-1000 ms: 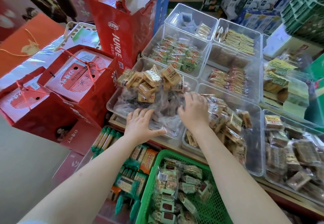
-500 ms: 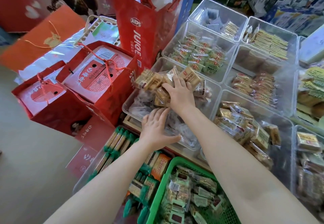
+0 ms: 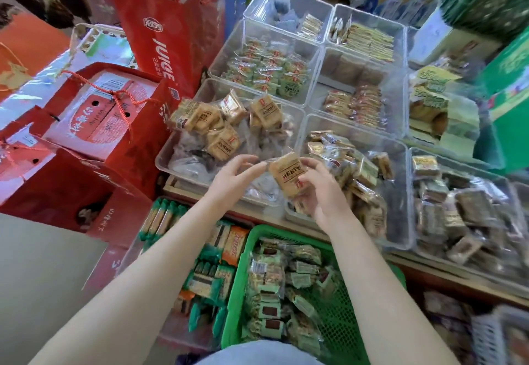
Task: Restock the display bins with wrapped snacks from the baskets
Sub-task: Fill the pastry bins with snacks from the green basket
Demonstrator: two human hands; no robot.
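Fingers (image 3: 310,177) of your right hand (image 3: 322,193) curl round the lower edge of a tan wrapped snack (image 3: 287,174), holding it up over the front edge of the clear bins, between the two nearest ones. Your left hand (image 3: 232,177) reaches in beside it, thumb and fingertips pinching the wrapper's left edge, though blur makes that contact hard to confirm. Behind the snack, the left bin (image 3: 177,161) holds a loose pile of matching tan packs over pale wrappers, and the right bin (image 3: 400,193) holds a heap of gold-and-tan packs. Below your forearms sits a green basket (image 3: 237,293) filled with green-wrapped snacks. Red gift boxes (image 3: 94,124) and a red juice bag (image 3: 169,35) stand to the left of the bins.
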